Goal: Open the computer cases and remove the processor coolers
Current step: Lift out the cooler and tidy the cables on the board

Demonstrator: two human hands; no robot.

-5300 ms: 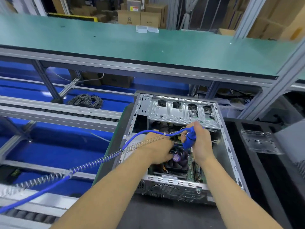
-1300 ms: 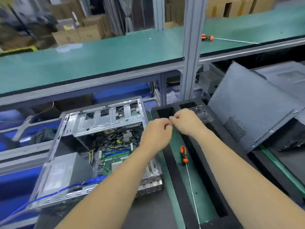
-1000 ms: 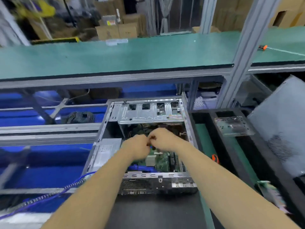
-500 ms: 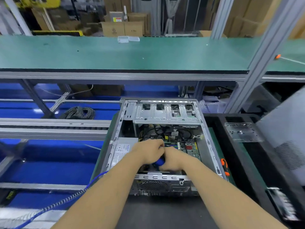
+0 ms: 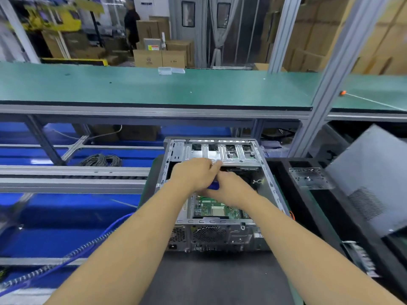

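I have the open case (image 5: 217, 194) lying on its side on the tabletop (image 5: 209, 280), both hands inside. My left hand (image 5: 193, 175) and right hand (image 5: 231, 189) curl round a blue tool (image 5: 213, 185). The cooler is hidden beneath them. I judge it stiff, heavy and sharp-finned; best lifted by its frame.

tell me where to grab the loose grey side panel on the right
Take the grey side panel by its upper left edge, coming from the left. It leans tilted with that edge raised and free, while its lower right end runs out of view. Both hands are busy in the computer case.
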